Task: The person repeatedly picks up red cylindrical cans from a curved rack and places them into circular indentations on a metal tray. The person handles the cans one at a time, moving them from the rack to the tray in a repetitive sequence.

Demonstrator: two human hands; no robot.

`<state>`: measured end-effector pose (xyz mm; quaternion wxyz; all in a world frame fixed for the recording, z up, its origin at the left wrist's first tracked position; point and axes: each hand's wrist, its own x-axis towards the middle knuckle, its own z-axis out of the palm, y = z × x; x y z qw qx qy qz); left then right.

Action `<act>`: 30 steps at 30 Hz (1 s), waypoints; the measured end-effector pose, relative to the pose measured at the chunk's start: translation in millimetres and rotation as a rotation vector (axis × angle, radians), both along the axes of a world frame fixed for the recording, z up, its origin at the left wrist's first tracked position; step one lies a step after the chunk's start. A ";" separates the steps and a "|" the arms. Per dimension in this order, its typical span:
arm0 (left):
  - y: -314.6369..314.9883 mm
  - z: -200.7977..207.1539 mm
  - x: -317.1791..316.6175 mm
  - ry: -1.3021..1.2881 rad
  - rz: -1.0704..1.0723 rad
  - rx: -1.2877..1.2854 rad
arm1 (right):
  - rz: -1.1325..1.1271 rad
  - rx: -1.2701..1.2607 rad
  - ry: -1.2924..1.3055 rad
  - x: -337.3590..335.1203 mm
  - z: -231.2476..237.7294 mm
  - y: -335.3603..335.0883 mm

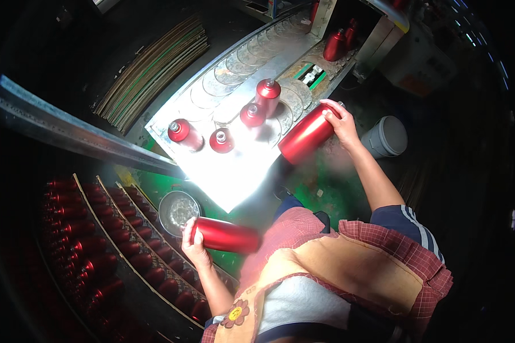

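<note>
My left hand (195, 244) is wrapped round the neck end of a glossy red bottle (228, 235), which lies sideways in front of my apron. A second red bottle (306, 135) is in my right hand (341, 123), tilted, its neck end up by my fingers and its base toward the table corner. On the brightly lit white table (226, 183) several red bottles stand upright, among them one at the left (185, 134), one nearest me (221, 140) and one at the back (268, 96). Glare washes out the table's near corner.
A curved conveyor (234, 63) of round plates runs to a machine opening with more red bottles (335, 44). Racks of red bottles (97, 246) fill the lower left, beside a metal basin (178, 211). A white bucket (385, 137) stands right; stacked boards (154, 71) lie far left.
</note>
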<state>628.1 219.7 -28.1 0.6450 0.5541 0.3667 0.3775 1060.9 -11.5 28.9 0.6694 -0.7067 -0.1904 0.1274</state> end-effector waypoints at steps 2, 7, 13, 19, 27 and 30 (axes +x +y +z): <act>4.9 38.8 62.2 -0.016 0.002 0.081 | -0.092 -0.157 -0.269 86.1 0.2 -1.7; 60.0 139.5 213.0 -0.251 0.059 0.293 | -0.188 -0.438 -0.696 233.5 -39.6 43.1; 139.9 120.5 416.3 0.145 0.163 0.799 | -0.112 -0.539 -0.633 296.1 -75.7 73.5; 181.2 3.7 489.0 0.585 0.193 0.841 | -0.087 -0.479 -0.822 291.3 -72.4 52.6; 144.9 29.1 365.6 0.136 0.079 0.746 | -0.156 0.133 -0.621 142.9 -37.4 -13.2; 75.4 39.7 207.9 -0.069 0.080 0.501 | -0.032 0.182 -0.522 14.4 -42.6 9.5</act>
